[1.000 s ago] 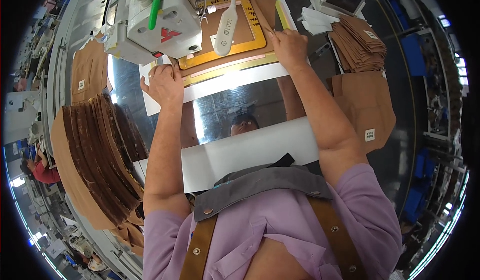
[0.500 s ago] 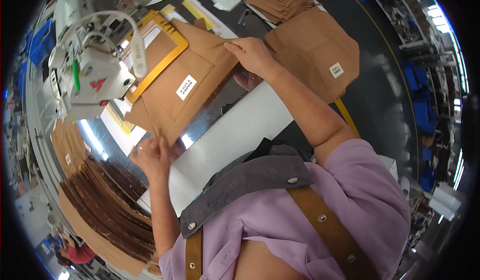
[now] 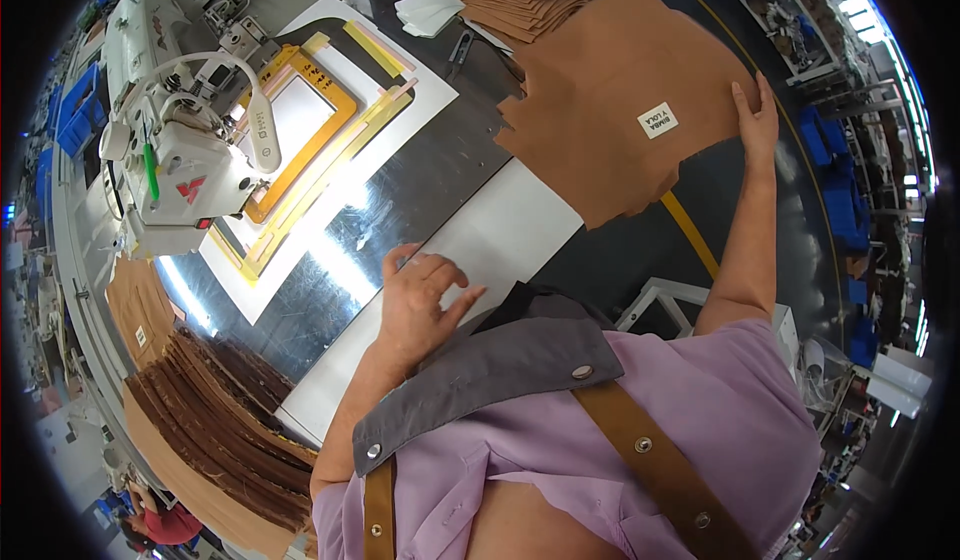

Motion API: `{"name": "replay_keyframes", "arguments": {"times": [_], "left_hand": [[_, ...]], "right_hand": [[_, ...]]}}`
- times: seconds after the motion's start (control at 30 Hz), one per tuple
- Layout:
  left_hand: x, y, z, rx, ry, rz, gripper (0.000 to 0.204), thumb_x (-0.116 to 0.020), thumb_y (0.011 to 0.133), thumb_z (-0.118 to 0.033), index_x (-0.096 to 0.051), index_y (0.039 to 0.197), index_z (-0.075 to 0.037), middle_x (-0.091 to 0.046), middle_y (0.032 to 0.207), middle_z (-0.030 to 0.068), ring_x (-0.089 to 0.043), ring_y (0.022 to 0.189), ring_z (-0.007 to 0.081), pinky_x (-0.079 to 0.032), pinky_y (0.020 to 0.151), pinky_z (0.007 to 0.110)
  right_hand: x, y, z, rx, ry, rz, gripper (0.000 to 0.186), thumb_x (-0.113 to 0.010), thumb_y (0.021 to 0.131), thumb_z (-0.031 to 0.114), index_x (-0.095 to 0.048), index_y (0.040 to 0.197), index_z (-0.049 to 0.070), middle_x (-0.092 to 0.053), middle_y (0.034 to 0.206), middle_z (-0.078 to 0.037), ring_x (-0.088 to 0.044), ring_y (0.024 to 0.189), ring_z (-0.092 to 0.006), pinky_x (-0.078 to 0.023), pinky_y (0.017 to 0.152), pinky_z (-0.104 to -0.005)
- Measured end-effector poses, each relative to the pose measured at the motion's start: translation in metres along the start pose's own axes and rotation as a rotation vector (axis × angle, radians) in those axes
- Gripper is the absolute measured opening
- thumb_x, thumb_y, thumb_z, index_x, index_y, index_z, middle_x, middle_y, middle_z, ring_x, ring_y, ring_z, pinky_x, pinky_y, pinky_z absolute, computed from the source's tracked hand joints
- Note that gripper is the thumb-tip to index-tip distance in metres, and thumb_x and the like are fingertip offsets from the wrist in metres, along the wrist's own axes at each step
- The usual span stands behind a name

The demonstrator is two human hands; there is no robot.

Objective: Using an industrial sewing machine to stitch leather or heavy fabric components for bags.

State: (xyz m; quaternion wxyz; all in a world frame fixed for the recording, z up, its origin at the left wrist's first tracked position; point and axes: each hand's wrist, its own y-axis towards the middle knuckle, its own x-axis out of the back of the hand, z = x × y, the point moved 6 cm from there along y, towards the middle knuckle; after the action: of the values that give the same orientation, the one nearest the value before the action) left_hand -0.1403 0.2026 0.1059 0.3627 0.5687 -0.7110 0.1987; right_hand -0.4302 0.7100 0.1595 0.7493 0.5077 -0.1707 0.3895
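My left hand point(image 3: 425, 295) hovers over the white strip along the table's near edge, its fingers loosely bent and apart with nothing in them. Out to the right, my right hand point(image 3: 757, 125) has its thumb on the right edge of a brown fabric panel point(image 3: 600, 70) with a white label. That panel spreads over the place where another such panel lay, beyond the table's right end. At the left, the sewing machine point(image 3: 180, 175) stands beside a yellow frame point(image 3: 330, 115), which lies on a larger, yellow-edged template point(image 3: 290, 225).
A pile of brown panels point(image 3: 525, 0) is at the back, near white sheets point(image 3: 430, 10) and a pair of snips point(image 3: 461, 52). More stacked brown pieces point(image 3: 220, 430) lie at the lower left. A person in red point(image 3: 170, 525) is farther off.
The labelled panel has left the yellow frame and moved right with my right hand. My left hand has let go of it and come rightward to the table edge.
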Motion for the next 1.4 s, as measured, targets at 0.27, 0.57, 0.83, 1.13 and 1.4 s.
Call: {"name": "replay_keyframes", "arguments": {"times": [0.27,0.57,0.83,1.13,1.4], "left_hand": [[0.037,-0.081,0.068,0.486,0.165,-0.294,0.024,-0.073,0.095,-0.025,-0.07,0.086,-0.003,-0.073,0.09,0.0089,-0.069,0.095,0.0292,-0.045,0.097,0.041],[0.042,-0.117,0.075,0.699,0.069,-0.413,0.02,-0.073,0.096,-0.019,-0.068,0.086,-0.002,-0.071,0.087,0.0108,-0.067,0.084,0.0306,-0.05,0.08,0.04],[0.037,-0.12,0.1,0.786,0.003,-0.382,0.022,-0.071,0.098,-0.017,-0.065,0.085,0.0,-0.067,0.083,0.0099,-0.062,0.077,0.0231,-0.049,0.074,0.036],[0.046,-0.059,0.113,0.618,0.095,-0.277,0.023,-0.07,0.099,-0.019,-0.065,0.088,0.001,-0.07,0.088,0.0127,-0.068,0.083,0.028,-0.053,0.078,0.038],[0.043,-0.027,0.11,0.512,0.146,-0.239,0.022,-0.071,0.098,-0.02,-0.067,0.089,0.0,-0.072,0.091,0.0129,-0.069,0.085,0.0311,-0.054,0.079,0.04]], "right_hand": [[-0.139,-0.077,0.185,0.072,0.366,0.522,0.027,-0.069,0.099,0.026,-0.073,0.121,0.009,-0.071,0.123,-0.011,-0.07,0.108,-0.027,-0.055,0.093,-0.0363],[-0.341,-0.095,0.369,0.513,0.301,0.541,0.036,-0.065,0.097,0.022,-0.067,0.127,0.002,-0.067,0.131,-0.015,-0.064,0.121,-0.03,-0.053,0.099,-0.0403],[-0.402,-0.063,0.386,0.42,-0.031,0.644,0.019,-0.063,0.09,0.014,-0.082,0.093,0.012,-0.079,0.1,-0.012,-0.076,0.096,-0.0313,-0.061,0.077,-0.044],[-0.402,-0.051,0.374,0.487,0.037,0.545,0.021,-0.061,0.092,0.017,-0.081,0.097,0.013,-0.075,0.108,-0.006,-0.071,0.109,-0.0266,-0.059,0.085,-0.0415],[-0.401,-0.056,0.373,0.482,0.098,0.445,0.017,-0.065,0.088,0.021,-0.08,0.091,0.013,-0.073,0.106,-0.007,-0.067,0.11,-0.0261,-0.058,0.084,-0.0412]]}}
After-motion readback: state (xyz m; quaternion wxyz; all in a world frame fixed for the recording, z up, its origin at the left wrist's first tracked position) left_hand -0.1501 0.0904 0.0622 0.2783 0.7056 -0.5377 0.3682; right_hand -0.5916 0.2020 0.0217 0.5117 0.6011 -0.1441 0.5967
